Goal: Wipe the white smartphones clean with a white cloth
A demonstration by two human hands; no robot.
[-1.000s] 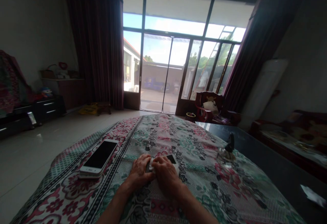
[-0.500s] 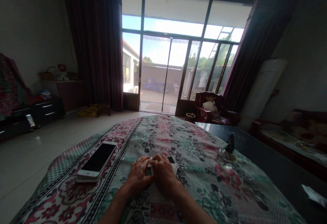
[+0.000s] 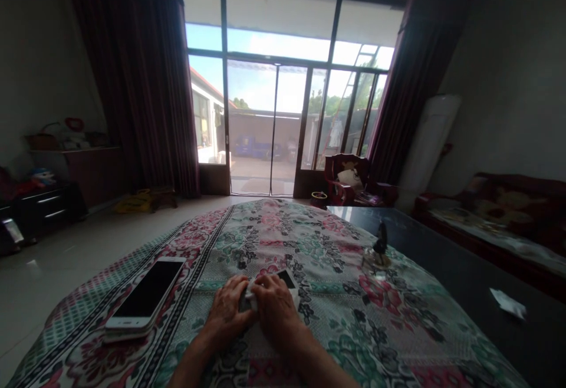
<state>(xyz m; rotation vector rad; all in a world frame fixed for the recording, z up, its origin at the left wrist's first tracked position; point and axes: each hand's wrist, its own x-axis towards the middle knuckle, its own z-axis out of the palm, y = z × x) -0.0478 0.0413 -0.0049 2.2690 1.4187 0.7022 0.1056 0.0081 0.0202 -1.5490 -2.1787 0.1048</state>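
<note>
A phone (image 3: 286,279) with a white edge and dark screen lies on the patterned tablecloth, mostly hidden under my hands. My right hand (image 3: 275,305) is closed on a white cloth (image 3: 295,298), which bunches up around its fingers and presses on the phone. My left hand (image 3: 227,308) curls at the phone's left side, thumb and fingers bent around it, close against the right hand. Left of both hands, a white phone (image 3: 148,291) with a black screen rests on top of another one.
The flowered tablecloth (image 3: 331,341) covers the round table. A small dark figure on a clear base (image 3: 379,252) stands to the right. Beyond it is a dark tabletop (image 3: 464,282) with a crumpled white packet (image 3: 508,303). A red wooden chair (image 3: 347,178) stands by the glass doors.
The view has turned slightly right, so everything sits further left. Both hands stay together over the phone, with the right hand still on the cloth.
</note>
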